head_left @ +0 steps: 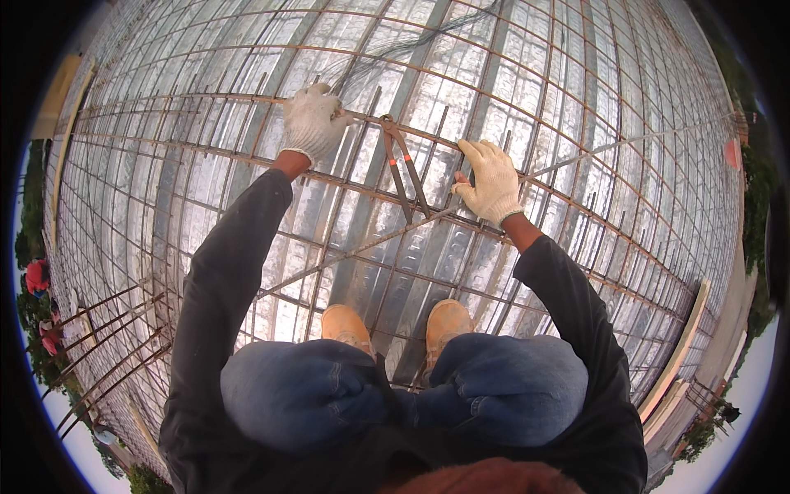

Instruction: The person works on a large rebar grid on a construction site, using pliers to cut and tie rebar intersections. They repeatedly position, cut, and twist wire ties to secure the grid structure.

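Note:
My left hand (313,123), in a white knit glove, is at a rusty rebar (247,98) of the grid. Its fingers are curled, and what they pinch is too small to make out. Just beyond it, a loose bundle of thin dark tie wire (387,53) trails away to the upper right. My right hand (491,183), also gloved, lies over the rebar with its fingers stretched and thumb apart. Between my hands, nippers (401,169) with dark handles and orange bands rest with their jaws on the rebar, untouched by either hand.
Under the rebar grid lies ribbed, shiny metal decking (362,276). My tan boots (448,325) stand on it. A thin bar (346,253) crosses the grid diagonally. Rebar ends (107,350) stick out at the left. Wooden boards (676,354) line the right edge. People in red (37,278) are far left.

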Motion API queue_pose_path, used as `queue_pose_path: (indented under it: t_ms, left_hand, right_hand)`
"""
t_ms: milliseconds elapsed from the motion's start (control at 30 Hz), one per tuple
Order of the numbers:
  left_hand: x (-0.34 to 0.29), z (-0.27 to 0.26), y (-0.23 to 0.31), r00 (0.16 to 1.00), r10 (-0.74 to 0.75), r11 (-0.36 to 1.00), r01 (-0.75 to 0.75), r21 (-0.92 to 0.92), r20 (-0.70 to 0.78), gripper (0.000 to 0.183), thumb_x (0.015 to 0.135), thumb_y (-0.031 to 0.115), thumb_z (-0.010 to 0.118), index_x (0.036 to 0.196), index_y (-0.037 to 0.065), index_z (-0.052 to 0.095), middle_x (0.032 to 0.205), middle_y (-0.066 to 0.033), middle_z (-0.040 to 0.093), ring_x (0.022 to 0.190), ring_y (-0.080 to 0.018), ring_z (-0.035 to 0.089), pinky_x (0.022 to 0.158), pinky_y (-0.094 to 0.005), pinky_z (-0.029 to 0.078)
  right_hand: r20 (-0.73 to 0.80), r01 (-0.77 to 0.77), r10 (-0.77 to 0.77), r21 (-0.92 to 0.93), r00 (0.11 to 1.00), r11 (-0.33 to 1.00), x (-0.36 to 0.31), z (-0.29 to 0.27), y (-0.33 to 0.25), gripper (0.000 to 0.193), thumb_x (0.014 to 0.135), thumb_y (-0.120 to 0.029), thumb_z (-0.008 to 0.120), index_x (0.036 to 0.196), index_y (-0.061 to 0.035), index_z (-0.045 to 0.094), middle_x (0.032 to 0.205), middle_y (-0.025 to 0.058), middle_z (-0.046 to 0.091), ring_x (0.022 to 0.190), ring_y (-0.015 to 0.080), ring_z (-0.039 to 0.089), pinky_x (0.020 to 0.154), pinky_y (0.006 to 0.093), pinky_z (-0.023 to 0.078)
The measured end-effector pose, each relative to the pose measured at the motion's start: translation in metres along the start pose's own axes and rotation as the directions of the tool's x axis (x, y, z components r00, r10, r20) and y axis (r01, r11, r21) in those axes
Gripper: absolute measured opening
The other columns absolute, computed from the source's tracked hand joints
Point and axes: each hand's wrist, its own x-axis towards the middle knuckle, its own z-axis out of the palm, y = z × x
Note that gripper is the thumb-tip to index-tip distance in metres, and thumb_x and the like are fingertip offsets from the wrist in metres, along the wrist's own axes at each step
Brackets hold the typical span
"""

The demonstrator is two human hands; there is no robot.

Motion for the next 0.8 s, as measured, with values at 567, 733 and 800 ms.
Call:
queue_pose_path:
  t_ms: [567, 733, 800]
  left_hand:
    - [-0.154, -0.061, -0.089, 0.948, -0.309, 0.885, 0.26, -0.387, -0.069, 0.034, 0.095, 0.03, 0.086, 0.098, -0.001, 0.074, 0.094, -0.0131, 0.071, 0.088, -0.0261, 0.068, 0.083, -0.0419, 0.055]
    - [-0.15, -0.053, -0.044, 0.992, -0.075, 0.888, 0.111, -0.445, 0.099, 0.044, 0.093, 0.041, 0.086, 0.095, -0.002, 0.075, 0.092, -0.0147, 0.073, 0.086, -0.0269, 0.068, 0.08, -0.0423, 0.054]
    - [-0.145, -0.044, -0.034, 0.985, -0.14, 0.925, 0.168, -0.341, 0.105, 0.042, 0.094, 0.04, 0.086, 0.095, -0.001, 0.074, 0.086, -0.0128, 0.072, 0.081, -0.0247, 0.067, 0.078, -0.0417, 0.053]
  right_hand:
    - [0.05, -0.055, 0.053, 0.052, 0.997, 0.997, 0.005, 0.003, -0.009, 0.079, 0.09, -0.047, 0.087, 0.154, -0.0066, 0.064, 0.145, 0.0187, 0.069, 0.147, 0.0402, 0.056, 0.123, 0.0552, 0.045]
    - [0.075, -0.035, 0.032, 0.033, 0.997, 0.999, 0.003, -0.002, 0.002, 0.079, 0.091, -0.047, 0.086, 0.154, -0.0052, 0.064, 0.142, 0.0193, 0.071, 0.144, 0.0403, 0.06, 0.122, 0.0559, 0.047]
    - [0.11, -0.035, 0.032, 0.023, 0.993, 0.999, -0.002, -0.009, 0.006, 0.079, 0.092, -0.047, 0.086, 0.155, -0.0048, 0.063, 0.141, 0.0194, 0.072, 0.142, 0.0403, 0.061, 0.121, 0.0561, 0.047]
